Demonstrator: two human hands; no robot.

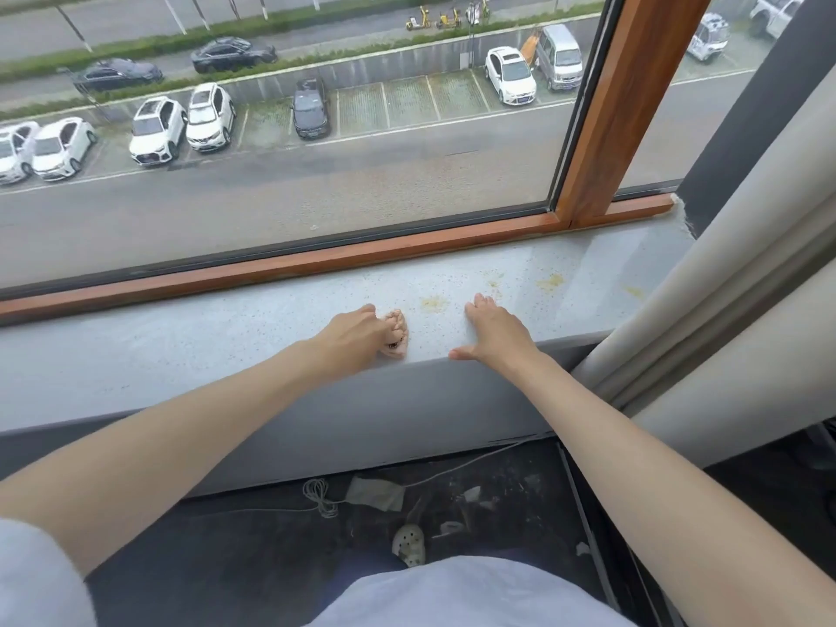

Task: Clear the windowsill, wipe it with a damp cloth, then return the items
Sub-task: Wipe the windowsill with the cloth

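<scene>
Windowsill (181,341) lies bare, so wiping seems to be the step in hand. The left hand (350,337) curls its fingers round a bunched pink cloth (397,334) near the sill's front edge. The right hand (495,334) rests flat beside it, fingers straight. Next, the cloth probably needs sweeping right over the yellow stains (549,280).

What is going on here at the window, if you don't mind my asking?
A person is wiping the windowsill. The left hand grips a crumpled pinkish cloth on the sill, while the right hand rests flat near its front edge. Yellowish stains show on the surface right of the cloth, so the wiping is not yet done.
</scene>
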